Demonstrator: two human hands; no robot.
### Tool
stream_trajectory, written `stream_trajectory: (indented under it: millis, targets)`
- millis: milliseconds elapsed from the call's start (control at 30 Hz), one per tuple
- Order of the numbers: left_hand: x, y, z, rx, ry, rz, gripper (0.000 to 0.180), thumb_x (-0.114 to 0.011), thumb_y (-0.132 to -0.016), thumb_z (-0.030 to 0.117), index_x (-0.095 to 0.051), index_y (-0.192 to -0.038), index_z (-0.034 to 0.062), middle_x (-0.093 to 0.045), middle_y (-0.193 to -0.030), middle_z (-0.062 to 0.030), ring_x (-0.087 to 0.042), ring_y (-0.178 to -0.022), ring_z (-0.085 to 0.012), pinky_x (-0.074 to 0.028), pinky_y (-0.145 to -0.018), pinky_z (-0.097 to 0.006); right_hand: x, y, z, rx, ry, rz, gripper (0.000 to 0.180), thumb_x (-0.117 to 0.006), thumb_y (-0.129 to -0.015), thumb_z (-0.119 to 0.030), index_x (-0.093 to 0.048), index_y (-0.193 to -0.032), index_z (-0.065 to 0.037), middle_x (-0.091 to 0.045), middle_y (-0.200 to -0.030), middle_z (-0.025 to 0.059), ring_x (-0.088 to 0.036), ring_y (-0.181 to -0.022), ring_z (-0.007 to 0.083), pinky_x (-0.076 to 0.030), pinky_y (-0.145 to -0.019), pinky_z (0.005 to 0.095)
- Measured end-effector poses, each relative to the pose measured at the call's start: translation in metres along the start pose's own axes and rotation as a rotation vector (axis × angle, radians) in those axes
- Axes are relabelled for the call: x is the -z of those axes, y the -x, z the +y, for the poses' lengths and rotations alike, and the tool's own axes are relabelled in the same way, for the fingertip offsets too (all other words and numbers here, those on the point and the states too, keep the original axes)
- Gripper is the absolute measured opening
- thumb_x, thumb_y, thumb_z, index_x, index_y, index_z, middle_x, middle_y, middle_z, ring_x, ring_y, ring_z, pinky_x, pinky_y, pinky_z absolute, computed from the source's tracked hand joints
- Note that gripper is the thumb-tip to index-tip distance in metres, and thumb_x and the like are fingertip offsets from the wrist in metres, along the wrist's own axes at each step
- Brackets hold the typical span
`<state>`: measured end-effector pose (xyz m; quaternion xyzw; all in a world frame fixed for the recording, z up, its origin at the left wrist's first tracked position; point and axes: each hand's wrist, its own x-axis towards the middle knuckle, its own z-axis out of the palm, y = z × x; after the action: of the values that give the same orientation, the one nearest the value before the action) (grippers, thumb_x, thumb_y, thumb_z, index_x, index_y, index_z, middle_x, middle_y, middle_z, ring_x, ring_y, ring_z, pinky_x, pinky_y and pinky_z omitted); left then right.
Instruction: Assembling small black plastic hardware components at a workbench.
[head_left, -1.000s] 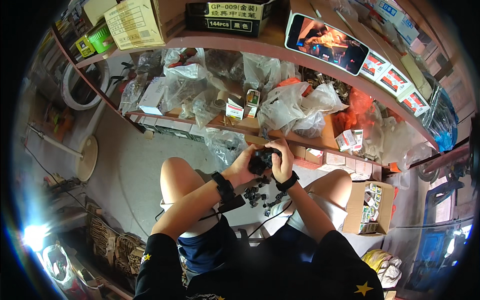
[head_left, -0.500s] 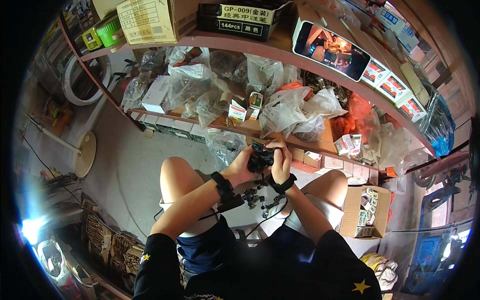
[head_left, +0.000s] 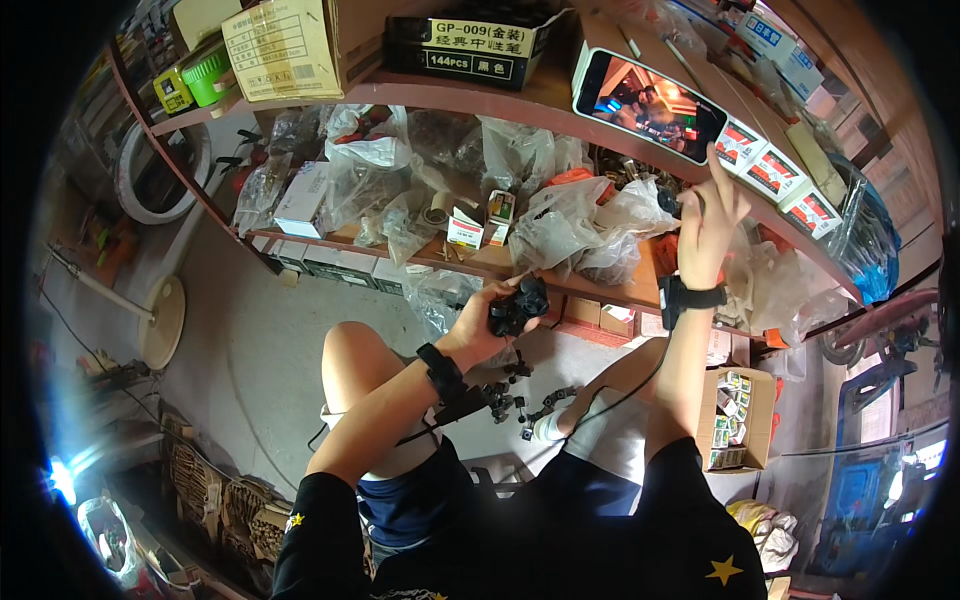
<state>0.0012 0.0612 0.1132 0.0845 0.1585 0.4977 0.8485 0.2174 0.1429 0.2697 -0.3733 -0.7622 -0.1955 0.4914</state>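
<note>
My left hand [head_left: 482, 325] is closed around several small black parts [head_left: 516, 308] above my knees. They look like moulded plastic pieces, but their exact kind is too small to tell. My right hand [head_left: 708, 225] is raised to the shelf, its index finger stretched to the lower right corner of a phone [head_left: 650, 105]; whether the fingertip touches it I cannot make out. A small round black part [head_left: 668, 200] sits at the thumb side of that hand, seemingly gripped by thumb and fingers. The phone lies tilted on the upper shelf edge with a lit picture.
Plastic bags [head_left: 560, 220] and small boxes [head_left: 465, 228] crowd the lower shelf [head_left: 640, 292]. A black carton [head_left: 465, 50] stands above. An open cardboard box [head_left: 760, 420] of small packets is at my right. Linked black parts [head_left: 500, 395] hang between my legs, beside a round stand base [head_left: 162, 320].
My right hand has left the black parts and moved up and right to the phone, carrying a small black piece. My left hand keeps hold of the other parts. The view has shifted slightly.
</note>
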Motion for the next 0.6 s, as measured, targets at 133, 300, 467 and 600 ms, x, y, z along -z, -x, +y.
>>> stream_trajectory:
  millis: [133,300,467,600]
  targets:
    - [0.002,-0.004,0.002,-0.010,-0.007,0.001,0.033,-0.040,-0.076,0.015,-0.044,-0.108,0.0065,-0.051,-0.097,-0.0062,-0.050,-0.086,-0.0173,-0.046,-0.070,-0.033,-0.009,-0.015,-0.002,0.013,0.186,-0.014,0.009,-0.050,-0.070,-0.011,-0.052,-0.071,-0.002,-0.043,-0.117,0.0027,-0.034,-0.096,0.0235,-0.022,-0.085,0.0318]
    - [-0.005,-0.005,0.002,-0.021,0.035,0.001,0.033,-0.041,-0.074,0.013,-0.044,-0.106,0.0057,-0.050,-0.096,-0.0090,-0.052,-0.086,-0.0216,-0.048,-0.069,-0.032,-0.009,-0.007,0.001,-0.011,0.200,-0.003,0.008,-0.049,-0.071,-0.010,-0.051,-0.069,-0.003,-0.048,-0.111,0.0029,-0.036,-0.094,0.0225,-0.022,-0.085,0.0311]
    - [-0.002,-0.005,0.004,-0.025,0.044,-0.001,0.032,-0.041,-0.075,0.013,-0.044,-0.105,0.0051,-0.050,-0.096,-0.0091,-0.052,-0.085,-0.0219,-0.048,-0.068,-0.033,-0.007,0.014,-0.007,-0.036,0.030,0.044,0.016,-0.042,-0.073,-0.014,-0.048,-0.065,-0.003,-0.050,-0.107,0.0086,-0.037,-0.085,0.0241,-0.023,-0.082,0.0329]
    - [0.001,-0.008,0.003,-0.028,0.013,0.023,0.029,-0.041,-0.076,0.016,-0.046,-0.102,0.0056,-0.052,-0.092,-0.0076,-0.051,-0.083,-0.0187,-0.046,-0.068,-0.034,-0.014,0.041,-0.010,-0.137,-0.140,0.055,0.022,-0.042,-0.076,-0.020,-0.048,-0.066,-0.002,-0.053,-0.091,0.0125,-0.041,-0.078,0.0246,-0.030,-0.074,0.0326]
